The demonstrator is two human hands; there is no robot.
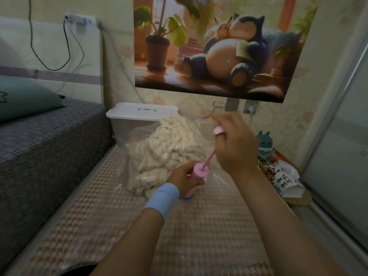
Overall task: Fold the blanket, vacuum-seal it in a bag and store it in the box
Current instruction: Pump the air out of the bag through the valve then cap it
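A cream knitted blanket [167, 150] lies bunched inside a clear plastic vacuum bag [135, 140] on a patterned mat. A pink hand pump [196, 176] stands upright on the bag's near side. My left hand [185, 179], with a light blue wristband, grips the pump's barrel. My right hand [233, 144] holds the pump's pink handle, raised above the barrel with the thin rod drawn out. The white-lidded storage box [139, 113] stands behind the bag against the wall, lid on.
A bed [45, 140] with a grey patterned cover and a green pillow runs along the left. At the right sit a small stuffed toy [264, 143], a printed white bag [284, 182] and a sliding door. Wall sockets and cables are behind the box.
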